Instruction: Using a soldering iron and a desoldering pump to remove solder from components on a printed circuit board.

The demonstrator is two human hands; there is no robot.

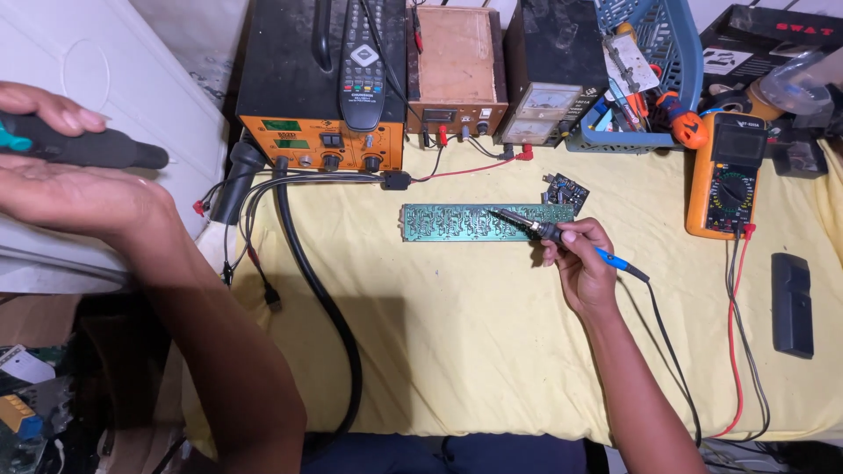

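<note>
Nearest me, my left hand [75, 189] is raised off the tabletop's left edge, palm up, with a dark hand tool with a teal band [83, 147] pinched under the thumb. It touches no board.

Further in, my right hand [584, 263] pinches the soldering iron [527, 226] like a pen, tip resting on the long green circuit board [483, 221] that lies flat toward the tabletop's far edge, about mid-width. I judge the soldering is underway; I can't tell how many joints are finished.

Just beyond the board's right end lies a small dark board [566, 191]. At the far edge stands the orange rework station [323, 140], and toward the right edge lies the orange multimeter [724, 175].
</note>
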